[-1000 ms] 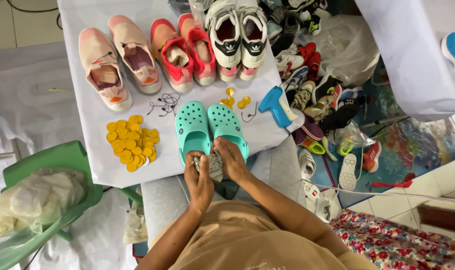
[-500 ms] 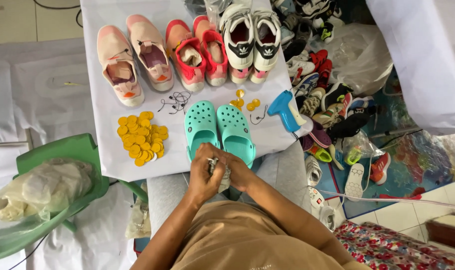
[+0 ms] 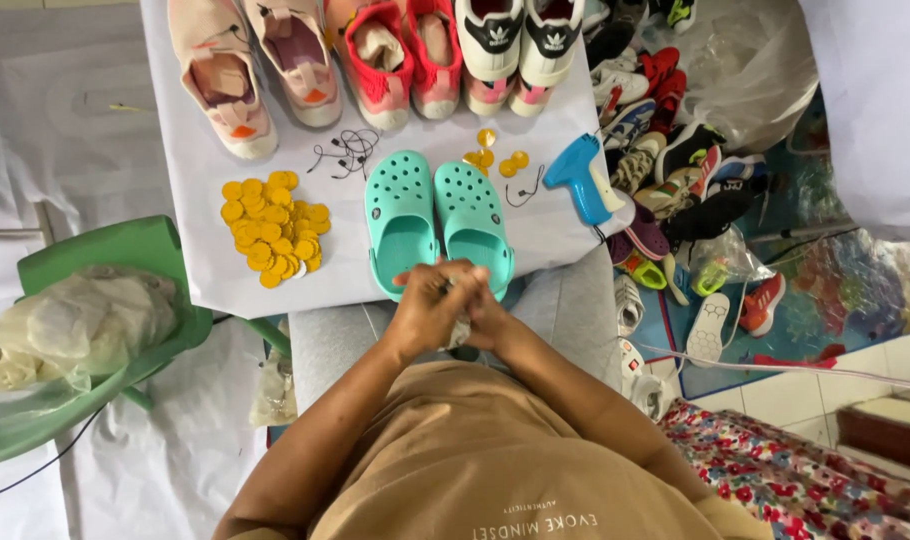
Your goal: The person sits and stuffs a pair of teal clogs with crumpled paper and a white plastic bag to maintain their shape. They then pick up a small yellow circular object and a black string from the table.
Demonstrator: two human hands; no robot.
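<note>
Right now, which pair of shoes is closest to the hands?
The mint green clogs. Their heels sit right by the hands, while the pink, red and white pairs are lined up along the far edge of the white sheet.

Small pale crumpled item [image 3: 462, 328], too hidden to identify, pinched between my left hand [image 3: 430, 305] and right hand [image 3: 487, 315], just below the heels of the mint-green clogs [image 3: 437, 220] lying side by side, toes away
</note>
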